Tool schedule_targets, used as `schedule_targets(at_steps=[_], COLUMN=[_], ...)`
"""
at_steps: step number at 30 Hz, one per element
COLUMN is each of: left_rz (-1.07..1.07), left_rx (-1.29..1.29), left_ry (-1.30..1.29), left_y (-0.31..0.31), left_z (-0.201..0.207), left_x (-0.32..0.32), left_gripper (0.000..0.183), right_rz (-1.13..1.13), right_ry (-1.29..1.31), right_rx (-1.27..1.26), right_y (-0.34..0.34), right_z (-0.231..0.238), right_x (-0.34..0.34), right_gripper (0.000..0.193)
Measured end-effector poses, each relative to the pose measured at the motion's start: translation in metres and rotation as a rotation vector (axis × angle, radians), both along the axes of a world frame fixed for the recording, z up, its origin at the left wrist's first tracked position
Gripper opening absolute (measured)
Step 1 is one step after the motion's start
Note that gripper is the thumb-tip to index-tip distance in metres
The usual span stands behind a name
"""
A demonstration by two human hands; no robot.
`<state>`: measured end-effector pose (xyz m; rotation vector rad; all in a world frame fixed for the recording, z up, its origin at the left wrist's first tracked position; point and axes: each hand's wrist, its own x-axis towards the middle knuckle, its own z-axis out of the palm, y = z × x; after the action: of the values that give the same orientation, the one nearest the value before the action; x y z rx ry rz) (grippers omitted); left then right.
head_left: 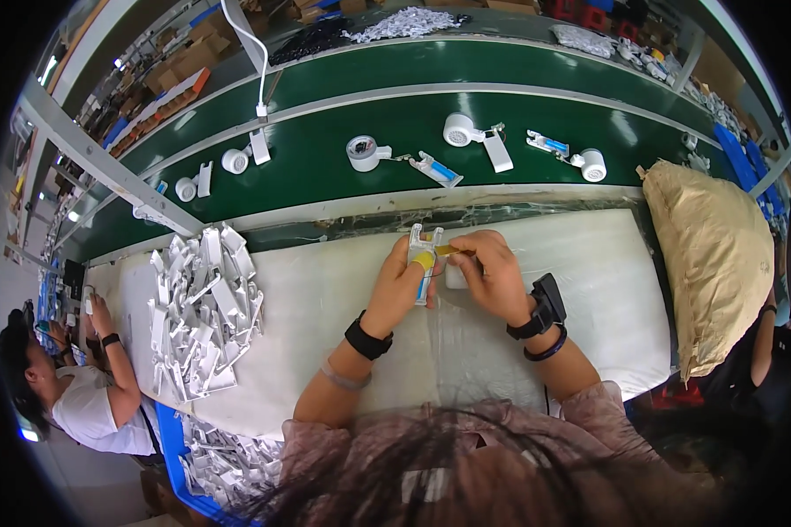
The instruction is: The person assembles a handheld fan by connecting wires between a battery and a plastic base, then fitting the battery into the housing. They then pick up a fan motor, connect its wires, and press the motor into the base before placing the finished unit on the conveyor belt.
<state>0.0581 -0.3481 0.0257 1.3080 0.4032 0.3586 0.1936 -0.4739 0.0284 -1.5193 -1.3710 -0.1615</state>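
Near the middle of the work table, my left hand (395, 285) is closed round a white plastic housing (417, 238). A blue cylinder (424, 288), which looks like a battery, lies inside the housing. Yellow covering (424, 260) shows at my left thumb tip. My right hand (494, 270) is closed in a pinch beside the housing's upper end, on a small yellowish strip (446, 250). The strip reaches the housing's edge; its exact kind is too small to tell. Under my right hand, a flat white piece (455, 278) lies partly hidden.
A pile of white plastic housings (204, 312) lies left; more fill a blue bin (177, 448) below. Beyond, a green conveyor (316, 171) carries several white lamp heads with housings (458, 130). A large tan sack (707, 255) stands right. Another person (97, 395) works at far left.
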Motion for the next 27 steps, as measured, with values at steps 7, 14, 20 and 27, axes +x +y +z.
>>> schedule_targets(at_steps=[7,14,20,27], left_rz=[-0.064,-0.089,-0.100,-0.069], left_rx=[-0.034,0.121,0.198,0.327], left_ry=[-0.134,-0.144,-0.098,-0.107], left_y=[-0.007,-0.011,-0.013,-0.016], left_z=[-0.005,-0.003,0.001,0.006], left_x=[-0.002,-0.002,-0.004,-0.004], left_gripper=[0.038,0.041,0.040,0.036], right_rz=[0.018,0.023,0.014,0.015], right_ry=[-0.053,-0.068,-0.075,-0.072], right_rx=[0.063,0.066,0.081,0.083], right_y=[-0.002,-0.005,-0.005,-0.005], right_z=[0.001,-0.001,-0.001,-0.001], right_x=[-0.003,-0.003,-0.003,-0.003], right_gripper=[0.020,0.021,0.022,0.021])
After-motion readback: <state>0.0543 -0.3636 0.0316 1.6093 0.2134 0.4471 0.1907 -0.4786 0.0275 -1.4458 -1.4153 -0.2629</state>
